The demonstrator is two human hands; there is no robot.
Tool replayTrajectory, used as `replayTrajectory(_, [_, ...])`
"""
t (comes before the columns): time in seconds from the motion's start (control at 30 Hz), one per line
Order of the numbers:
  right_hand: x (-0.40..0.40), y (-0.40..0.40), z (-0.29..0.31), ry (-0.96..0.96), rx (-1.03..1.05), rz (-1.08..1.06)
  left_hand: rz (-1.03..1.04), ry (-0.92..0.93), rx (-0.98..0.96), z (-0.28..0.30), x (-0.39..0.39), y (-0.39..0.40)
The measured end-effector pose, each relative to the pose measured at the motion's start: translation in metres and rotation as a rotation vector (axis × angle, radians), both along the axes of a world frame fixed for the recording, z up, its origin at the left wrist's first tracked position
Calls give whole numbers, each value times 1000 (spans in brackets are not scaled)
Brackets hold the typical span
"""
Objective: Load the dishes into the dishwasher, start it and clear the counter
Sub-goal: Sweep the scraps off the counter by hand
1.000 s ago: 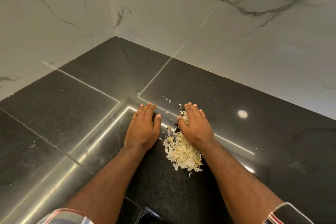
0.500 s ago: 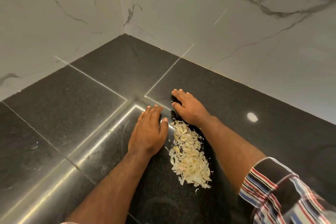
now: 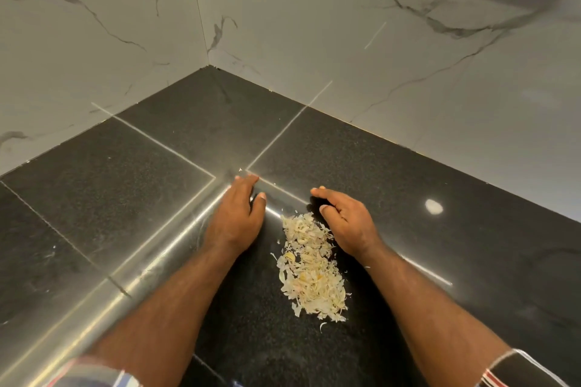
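Black polished surface (image 3: 408, 198) carries a pale heap of peelings (image 3: 309, 270) between my hands. I lay my left hand (image 3: 235, 223) flat, fingers together, as a wall; my right hand (image 3: 345, 223) cups beside the heap, fingers loosely curled, holding nothing, for raking scraps together.

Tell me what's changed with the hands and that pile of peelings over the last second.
The right hand left the pile's top, swept out past its far end, and now sits at its right side, fingers cupped. The pile of peelings has been drawn into a longer strip. The left hand stayed flat on the black counter, left of the pile. Nothing was picked up.
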State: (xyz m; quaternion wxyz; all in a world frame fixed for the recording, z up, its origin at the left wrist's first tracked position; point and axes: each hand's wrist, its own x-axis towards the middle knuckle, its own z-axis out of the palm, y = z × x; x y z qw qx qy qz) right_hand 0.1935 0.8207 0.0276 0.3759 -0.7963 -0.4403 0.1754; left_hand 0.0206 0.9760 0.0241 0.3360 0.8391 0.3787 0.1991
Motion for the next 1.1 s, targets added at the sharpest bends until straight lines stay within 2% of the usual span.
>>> replayTrajectory(0.13, [4,3,-7,-21,12,-7,-27,301,149,-6,19,53])
replayTrajectory(0.23, [8,3,-11,-33,16,-7,-160,388,188,-6,39,56])
replayTrajectory(0.4, [4,5,-8,-66,2,7,-393,315,202,-6,42,0])
replayTrajectory(0.67, [-14,-3,-2,-118,-147,121,-471,193,101,5,-6,-82])
replayTrajectory(0.8, [-43,-29,3,-96,-186,132,-397,-58,-15,-4,-28,-97])
replayTrajectory(0.9, [-75,-53,5,-57,-167,117,-360,-231,-26,-7,-39,-109])
replayTrajectory(0.97, [-95,-66,6,37,-88,45,-302,-307,-38,-9,-45,-112])
replayTrajectory(1.03, [-105,-84,9,109,2,-122,-226,-315,-64,-9,-49,-108])
replayTrajectory(1.1, [-97,-107,7,51,-12,-314,-193,-273,-113,-7,-48,-99])
